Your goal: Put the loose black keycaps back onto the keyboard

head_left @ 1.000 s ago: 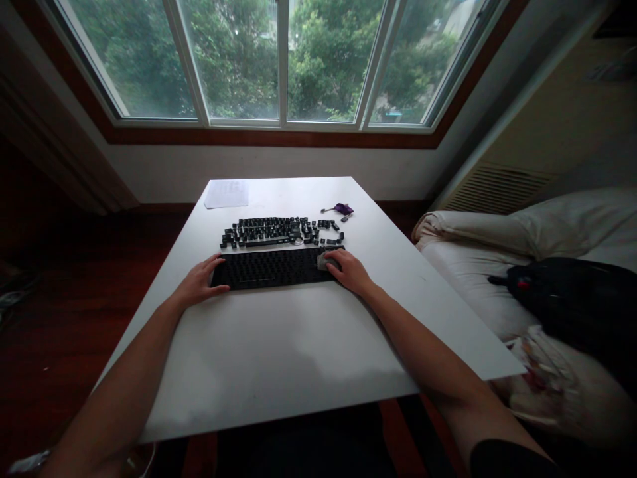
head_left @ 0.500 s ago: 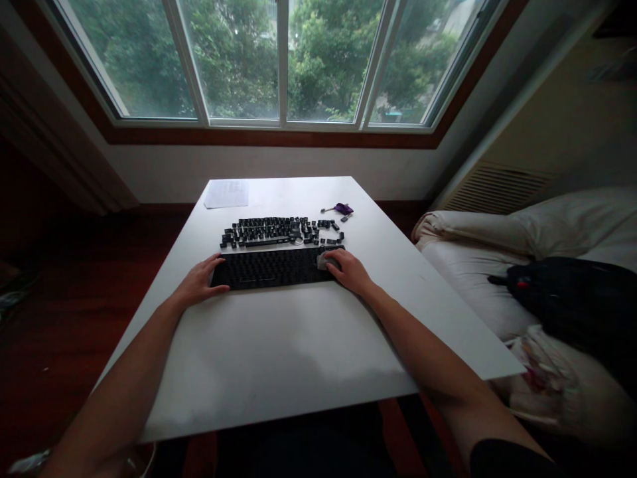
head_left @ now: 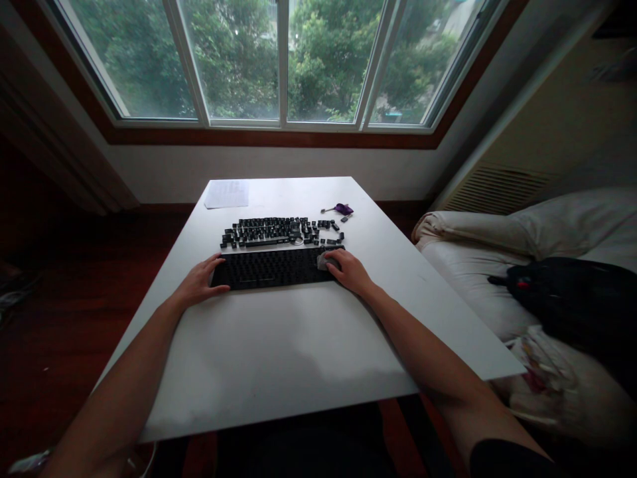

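A black keyboard (head_left: pixel 273 268) with its keycaps off lies flat across the white table. My left hand (head_left: pixel 202 280) grips its left end, thumb along the near edge and fingers at the far corner. At the keyboard's right end, my right hand (head_left: pixel 350 271) is closed on a crumpled pale grey wipe (head_left: pixel 322 261), pressed against the top surface. The fingers partly cover the wipe, so whether it is cloth or tissue cannot be made out. Loose black keycaps (head_left: pixel 261 230) lie in rows just beyond the keyboard.
Past the keycaps, at the right, are a purple object (head_left: pixel 343 208) and a small brush-like tool (head_left: pixel 327 210). A sheet of paper (head_left: pixel 227 194) rests at the table's (head_left: pixel 249 358) far left corner. To the right stands a pale sofa (head_left: pixel 462 265) with a black bag (head_left: pixel 572 299) on it.
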